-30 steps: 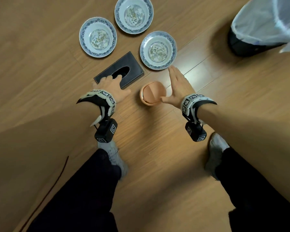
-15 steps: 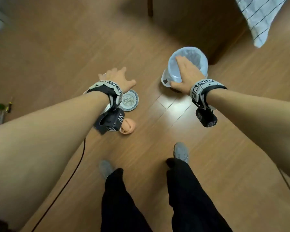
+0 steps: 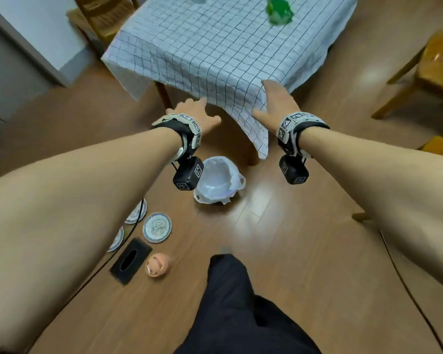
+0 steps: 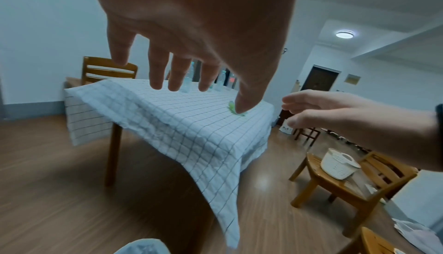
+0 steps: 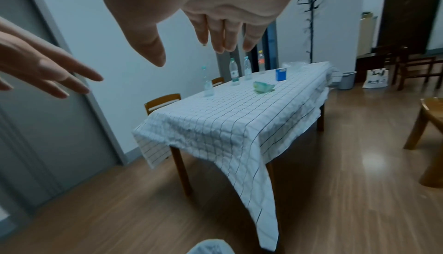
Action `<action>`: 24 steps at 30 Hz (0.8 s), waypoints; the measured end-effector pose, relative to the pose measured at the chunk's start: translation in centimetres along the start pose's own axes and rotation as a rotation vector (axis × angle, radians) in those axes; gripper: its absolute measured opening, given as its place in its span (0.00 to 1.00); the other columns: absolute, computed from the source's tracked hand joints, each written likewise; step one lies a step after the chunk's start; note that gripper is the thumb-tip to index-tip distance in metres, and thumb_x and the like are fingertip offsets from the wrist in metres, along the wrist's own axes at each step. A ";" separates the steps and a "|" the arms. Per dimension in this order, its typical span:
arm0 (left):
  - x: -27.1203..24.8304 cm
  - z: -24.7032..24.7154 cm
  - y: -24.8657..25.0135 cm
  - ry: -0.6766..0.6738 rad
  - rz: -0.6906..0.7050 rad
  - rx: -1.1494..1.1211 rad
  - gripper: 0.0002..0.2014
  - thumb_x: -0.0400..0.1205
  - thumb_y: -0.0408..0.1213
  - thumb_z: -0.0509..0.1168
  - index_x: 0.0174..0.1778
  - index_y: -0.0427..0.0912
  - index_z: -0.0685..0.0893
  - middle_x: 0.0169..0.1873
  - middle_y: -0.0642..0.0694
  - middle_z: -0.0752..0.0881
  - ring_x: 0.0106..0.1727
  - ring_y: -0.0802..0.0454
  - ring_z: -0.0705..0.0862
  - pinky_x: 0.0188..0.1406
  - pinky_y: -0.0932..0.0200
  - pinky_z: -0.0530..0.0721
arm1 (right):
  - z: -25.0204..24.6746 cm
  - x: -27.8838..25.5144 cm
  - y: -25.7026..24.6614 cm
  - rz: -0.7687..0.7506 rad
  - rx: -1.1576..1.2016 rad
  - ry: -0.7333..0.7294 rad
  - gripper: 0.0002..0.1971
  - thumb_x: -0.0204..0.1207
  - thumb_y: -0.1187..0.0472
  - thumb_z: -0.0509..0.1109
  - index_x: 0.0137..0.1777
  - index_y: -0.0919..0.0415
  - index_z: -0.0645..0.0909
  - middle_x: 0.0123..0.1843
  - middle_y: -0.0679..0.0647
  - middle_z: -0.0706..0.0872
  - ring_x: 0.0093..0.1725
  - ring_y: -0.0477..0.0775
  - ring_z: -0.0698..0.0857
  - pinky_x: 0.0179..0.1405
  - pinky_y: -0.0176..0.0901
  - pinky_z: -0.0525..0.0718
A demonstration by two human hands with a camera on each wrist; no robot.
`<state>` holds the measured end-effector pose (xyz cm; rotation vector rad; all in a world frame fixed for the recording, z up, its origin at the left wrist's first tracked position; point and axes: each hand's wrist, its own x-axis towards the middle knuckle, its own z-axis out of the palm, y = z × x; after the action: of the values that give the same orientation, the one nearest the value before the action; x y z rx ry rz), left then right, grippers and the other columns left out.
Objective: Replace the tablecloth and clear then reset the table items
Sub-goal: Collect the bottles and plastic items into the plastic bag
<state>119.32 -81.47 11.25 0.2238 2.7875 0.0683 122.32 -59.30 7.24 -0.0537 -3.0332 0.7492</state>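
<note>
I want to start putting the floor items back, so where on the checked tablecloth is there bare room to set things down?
The near end of the tablecloth, from the draped corner up to the green crumpled thing, lies bare. The far end is crowded: water bottles and a blue box stand there. Both the left hand and the right hand are open near that corner.

Dim indoor light w/ ceiling lamp (image 4: 344, 34), floor (image 3: 261, 195) glare, motion blur, fisheye-warped edges.

A white checked tablecloth (image 3: 215, 47) drapes the table, one corner hanging low. On the floor lie three patterned plates (image 3: 157, 227), a black tissue box (image 3: 130, 260) and a pink cup (image 3: 157, 264).
</note>
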 end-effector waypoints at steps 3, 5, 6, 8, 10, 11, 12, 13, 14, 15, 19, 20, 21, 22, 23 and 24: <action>2.7 -1.0 4.3 -0.015 0.045 0.033 0.40 0.75 0.65 0.58 0.83 0.52 0.62 0.79 0.41 0.69 0.76 0.35 0.71 0.73 0.33 0.68 | -2.7 1.6 3.3 0.084 -0.008 0.006 0.37 0.74 0.47 0.66 0.81 0.62 0.62 0.79 0.60 0.70 0.77 0.62 0.69 0.74 0.58 0.72; 5.6 -1.7 7.2 -0.013 0.081 0.049 0.39 0.74 0.65 0.58 0.81 0.51 0.65 0.76 0.40 0.73 0.74 0.35 0.73 0.70 0.34 0.70 | -4.4 3.5 6.0 0.121 -0.013 -0.007 0.35 0.75 0.47 0.66 0.78 0.63 0.65 0.76 0.61 0.72 0.74 0.64 0.72 0.69 0.58 0.75; 7.4 -2.1 8.4 -0.009 0.097 0.054 0.39 0.73 0.65 0.58 0.79 0.50 0.67 0.73 0.40 0.76 0.71 0.34 0.75 0.69 0.35 0.73 | -5.1 4.7 7.4 0.140 -0.019 -0.015 0.33 0.76 0.47 0.66 0.77 0.63 0.66 0.75 0.61 0.73 0.72 0.64 0.73 0.67 0.59 0.76; 11.2 -2.8 10.7 -0.017 0.123 0.065 0.40 0.71 0.65 0.56 0.78 0.48 0.68 0.70 0.40 0.78 0.66 0.35 0.79 0.63 0.36 0.79 | -6.4 7.7 10.0 0.176 -0.031 -0.038 0.32 0.77 0.48 0.66 0.77 0.62 0.66 0.75 0.61 0.73 0.73 0.64 0.73 0.67 0.60 0.77; 15.4 -3.2 13.0 -0.026 0.118 0.074 0.40 0.72 0.64 0.57 0.80 0.50 0.66 0.71 0.41 0.77 0.65 0.36 0.79 0.59 0.38 0.80 | -7.3 11.2 12.8 0.214 -0.029 -0.070 0.31 0.76 0.48 0.66 0.76 0.61 0.68 0.75 0.60 0.73 0.72 0.64 0.74 0.67 0.59 0.77; 17.7 -3.6 14.2 -0.031 0.111 0.071 0.39 0.73 0.63 0.58 0.80 0.51 0.65 0.72 0.41 0.76 0.66 0.36 0.78 0.60 0.37 0.79 | -7.8 13.0 14.1 0.231 -0.023 -0.085 0.29 0.75 0.48 0.66 0.74 0.61 0.69 0.73 0.60 0.75 0.69 0.64 0.76 0.65 0.60 0.79; 19.6 -3.9 15.4 -0.039 0.100 0.069 0.39 0.74 0.63 0.58 0.80 0.51 0.65 0.72 0.41 0.75 0.67 0.35 0.77 0.61 0.37 0.78 | -8.2 14.8 15.5 0.247 -0.019 -0.106 0.27 0.74 0.47 0.66 0.70 0.60 0.71 0.69 0.60 0.76 0.65 0.64 0.78 0.61 0.60 0.81; 21.5 -4.4 16.4 -0.045 0.090 0.069 0.38 0.74 0.63 0.58 0.80 0.51 0.65 0.73 0.41 0.74 0.69 0.35 0.76 0.62 0.37 0.76 | -8.7 16.6 16.7 0.251 -0.020 -0.122 0.25 0.73 0.47 0.66 0.66 0.60 0.72 0.65 0.60 0.78 0.61 0.64 0.80 0.57 0.60 0.83; 23.3 -5.0 17.5 -0.055 0.085 0.070 0.37 0.75 0.62 0.59 0.80 0.51 0.65 0.73 0.41 0.73 0.70 0.35 0.75 0.63 0.37 0.74 | -9.4 18.3 17.9 0.256 -0.017 -0.141 0.24 0.72 0.47 0.67 0.64 0.59 0.73 0.62 0.59 0.79 0.59 0.64 0.80 0.55 0.59 0.83; 24.8 -5.5 18.6 -0.065 0.079 0.066 0.37 0.75 0.62 0.59 0.80 0.51 0.65 0.74 0.41 0.73 0.71 0.36 0.74 0.64 0.37 0.72 | -9.9 19.8 19.2 0.256 -0.012 -0.156 0.24 0.71 0.47 0.67 0.64 0.59 0.74 0.61 0.59 0.79 0.60 0.64 0.81 0.56 0.59 0.83; 30.6 -8.0 22.6 -0.081 0.078 0.090 0.39 0.76 0.62 0.60 0.82 0.52 0.62 0.76 0.42 0.70 0.72 0.36 0.73 0.65 0.36 0.72 | -12.6 25.6 23.9 0.286 -0.021 -0.163 0.35 0.77 0.49 0.67 0.81 0.61 0.63 0.77 0.60 0.70 0.74 0.64 0.73 0.67 0.58 0.78; 32.0 -8.6 23.5 -0.078 0.086 0.097 0.39 0.76 0.62 0.60 0.82 0.52 0.62 0.77 0.42 0.70 0.72 0.36 0.74 0.65 0.36 0.72 | -13.3 27.1 25.1 0.287 -0.027 -0.161 0.36 0.77 0.49 0.67 0.82 0.61 0.62 0.79 0.60 0.69 0.76 0.63 0.71 0.68 0.58 0.77; 33.5 -9.2 24.4 -0.071 0.092 0.105 0.39 0.76 0.62 0.60 0.82 0.52 0.62 0.76 0.42 0.70 0.71 0.36 0.74 0.65 0.36 0.72 | -14.0 28.7 26.3 0.286 -0.030 -0.161 0.36 0.78 0.49 0.67 0.82 0.61 0.61 0.80 0.60 0.68 0.77 0.62 0.70 0.68 0.58 0.76; 34.9 -9.8 25.3 -0.063 0.093 0.111 0.38 0.76 0.62 0.60 0.81 0.51 0.62 0.76 0.41 0.71 0.70 0.36 0.74 0.65 0.36 0.72 | -14.7 30.3 27.5 0.284 -0.030 -0.164 0.36 0.78 0.49 0.67 0.83 0.60 0.60 0.81 0.60 0.67 0.78 0.62 0.69 0.69 0.58 0.75; 36.5 -10.2 26.2 -0.055 0.090 0.114 0.38 0.76 0.63 0.60 0.81 0.51 0.63 0.75 0.41 0.71 0.70 0.36 0.75 0.64 0.36 0.72 | -15.3 32.1 28.8 0.280 -0.028 -0.165 0.37 0.78 0.49 0.67 0.83 0.60 0.59 0.81 0.60 0.66 0.79 0.61 0.67 0.71 0.58 0.74; 38.1 -10.6 27.2 -0.050 0.084 0.116 0.38 0.76 0.63 0.60 0.81 0.51 0.62 0.75 0.41 0.71 0.70 0.36 0.74 0.64 0.36 0.72 | -15.8 33.9 30.0 0.273 -0.022 -0.169 0.37 0.78 0.49 0.67 0.84 0.60 0.58 0.82 0.60 0.65 0.79 0.61 0.67 0.72 0.58 0.73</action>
<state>84.28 -48.67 10.55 0.3666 2.7342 -0.0783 89.69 -24.13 7.55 -0.4337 -3.2358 0.7706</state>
